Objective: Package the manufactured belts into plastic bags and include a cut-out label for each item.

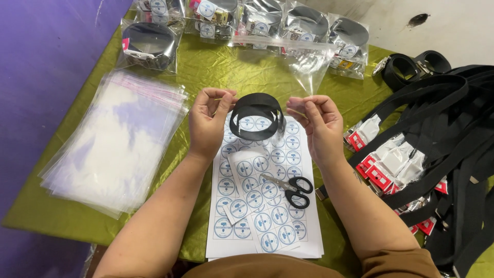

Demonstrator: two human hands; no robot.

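The left hand (208, 123) and the right hand (319, 121) hover over the middle of the green cloth (216, 72), each with fingertips pinched together. Whether either pinch actually holds anything I cannot tell. Between them a coiled black belt (256, 114) stands on edge on the sticker sheets (267, 206), just beside both hands and apparently touching neither.

To do this well, I judge the coil should be kept tight and even, with the hands close on both sides so it does not spring open.

The sheets are white, printed with rows of round blue-and-white stickers; black-handled scissors (290, 186) lie on them. A stack of clear flat bags (113, 144) sits at the left. Along the far edge lie bagged belts (149, 44), each showing a round sticker. At the right, small red-and-white packets (383, 167) lie beside loose black belts (453, 134).
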